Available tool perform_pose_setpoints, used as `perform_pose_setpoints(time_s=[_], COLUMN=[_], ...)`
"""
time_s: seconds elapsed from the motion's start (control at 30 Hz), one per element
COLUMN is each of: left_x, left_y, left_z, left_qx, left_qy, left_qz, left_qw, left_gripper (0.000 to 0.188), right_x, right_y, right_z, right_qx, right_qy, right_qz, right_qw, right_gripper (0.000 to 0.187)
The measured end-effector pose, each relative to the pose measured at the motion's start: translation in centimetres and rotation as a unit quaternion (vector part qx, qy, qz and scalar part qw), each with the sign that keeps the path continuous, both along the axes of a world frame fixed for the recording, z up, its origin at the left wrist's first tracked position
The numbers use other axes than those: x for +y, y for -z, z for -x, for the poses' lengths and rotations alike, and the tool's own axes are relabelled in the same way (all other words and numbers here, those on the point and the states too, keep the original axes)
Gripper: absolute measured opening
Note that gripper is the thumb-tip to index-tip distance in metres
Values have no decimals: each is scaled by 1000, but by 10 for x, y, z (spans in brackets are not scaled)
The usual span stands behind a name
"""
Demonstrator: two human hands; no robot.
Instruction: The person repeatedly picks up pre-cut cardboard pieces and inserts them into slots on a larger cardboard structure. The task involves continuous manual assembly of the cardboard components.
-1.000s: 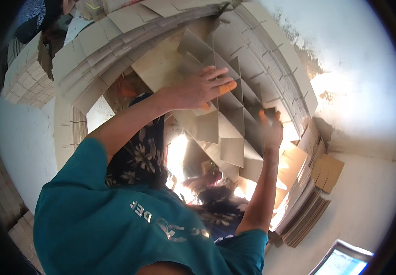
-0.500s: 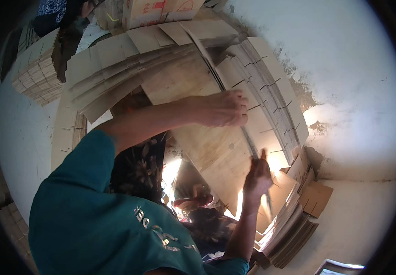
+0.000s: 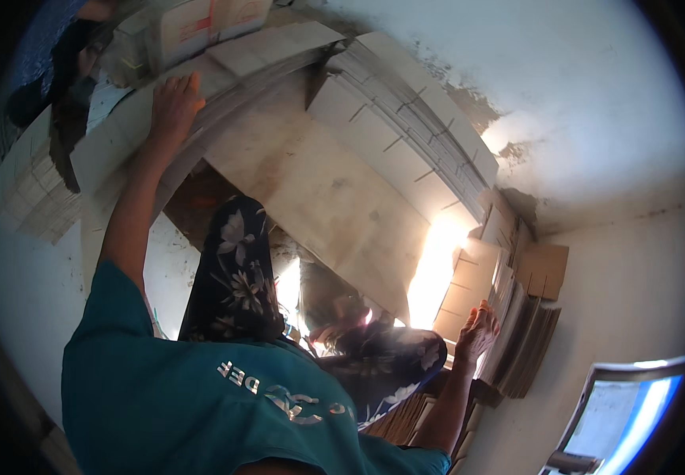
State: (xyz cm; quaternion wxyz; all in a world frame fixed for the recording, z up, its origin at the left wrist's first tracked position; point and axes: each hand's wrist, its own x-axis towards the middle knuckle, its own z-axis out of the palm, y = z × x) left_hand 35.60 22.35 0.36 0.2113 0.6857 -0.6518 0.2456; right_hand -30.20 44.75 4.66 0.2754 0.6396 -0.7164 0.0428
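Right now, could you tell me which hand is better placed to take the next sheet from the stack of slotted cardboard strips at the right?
Probably the right hand: it rests against the stack of slotted cardboard strips. The left hand lies far off on flat cardboard sheets.

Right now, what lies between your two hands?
In the head view, a large flat cardboard sheet spans the stretch between the left hand, resting on stacked cardboard, and the right hand, at the slotted pieces.

Teal short-sleeved shirt [image 3: 176,396], dark floral trousers [image 3: 235,277]
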Motion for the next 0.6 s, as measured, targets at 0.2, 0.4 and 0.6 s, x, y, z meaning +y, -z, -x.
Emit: perform_pose_setpoints(time_s=[0.2,0.4,0.6], left_x=[10,26,19], left_y=[10,4,7], left_z=[43,117,192], left_qx=[35,112,126], left_qy=[192,302,408], left_qz=[50,-81,-84], left_qw=[980,943,900], left_gripper=[47,39,39], right_x=[32,13,-2], right_y=[32,63,100], right_z=[80,83,109], right_qx=[-17,-67,-150], right_qy=[8,223,269], right_qz=[30,-50,-65], right_qw=[999,971,949], right_gripper=[28,48,47])
